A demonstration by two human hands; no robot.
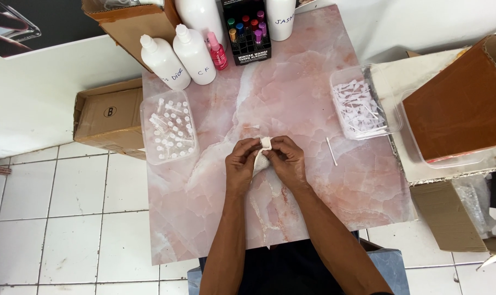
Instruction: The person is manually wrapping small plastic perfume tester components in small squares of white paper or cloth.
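Here the small white cloth (263, 153) runs lengthwise away from the person, pinched at its far end by left hand (241, 164) and right hand (287, 160), fingertips closed together.

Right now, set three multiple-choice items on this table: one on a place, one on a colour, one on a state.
1. Where is the tub of small vials?
A. left of the hands
B. right of the hands
C. on the floor

2. What colour is the small spray bottle?
A. green
B. pink
C. black

3. What do the hands do with the white cloth?
A. leave it flat, untouched
B. both hold it
C. only one holds it

Answers: 1 A, it sits at the table's left edge. 2 B, it stands pink beside the white bottles. 3 B, left hand and right hand both pinch it.
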